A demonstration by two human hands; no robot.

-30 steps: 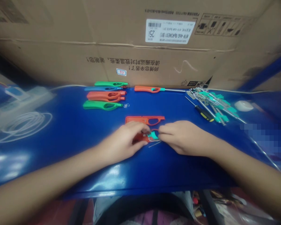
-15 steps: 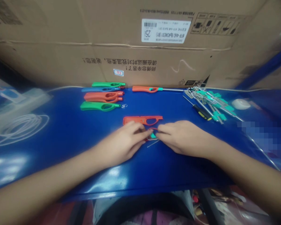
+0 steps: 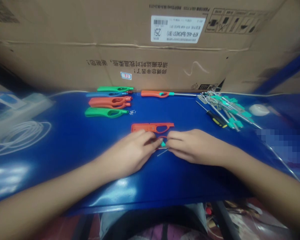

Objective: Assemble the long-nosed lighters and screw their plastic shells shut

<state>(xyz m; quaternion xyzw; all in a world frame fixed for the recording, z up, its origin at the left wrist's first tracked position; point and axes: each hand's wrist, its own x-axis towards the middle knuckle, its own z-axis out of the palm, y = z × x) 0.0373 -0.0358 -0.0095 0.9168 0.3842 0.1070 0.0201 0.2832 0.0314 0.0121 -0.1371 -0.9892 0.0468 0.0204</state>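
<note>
Close together over the blue table, my left hand point(image 3: 135, 151) and my right hand point(image 3: 193, 146) pinch a red lighter casing half point(image 3: 162, 137) from its two sides. A teal trigger point(image 3: 163, 144) shows between the fingertips, set against that casing. Fingers cover most of both parts. A thin pale wire or rod point(image 3: 162, 152) lies just below them. Behind my left fingers rests another orange-red casing half point(image 3: 152, 127), inner side up, with a looped finger opening. An assembled orange lighter point(image 3: 153, 94) with a metal tube lies farther back.
Green, blue and orange handles point(image 3: 106, 112) lie stacked at back left beside small white pins point(image 3: 132, 112). At right are metal-tube assemblies point(image 3: 232, 106) with teal parts and a black-yellow screwdriver point(image 3: 216, 119). A cardboard box point(image 3: 65, 63) stands behind; a coiled white cable point(image 3: 25, 136) lies left.
Both hands stay almost in place, with only slight finger shifts around the casing and trigger. The whole view has shifted a little.
</note>
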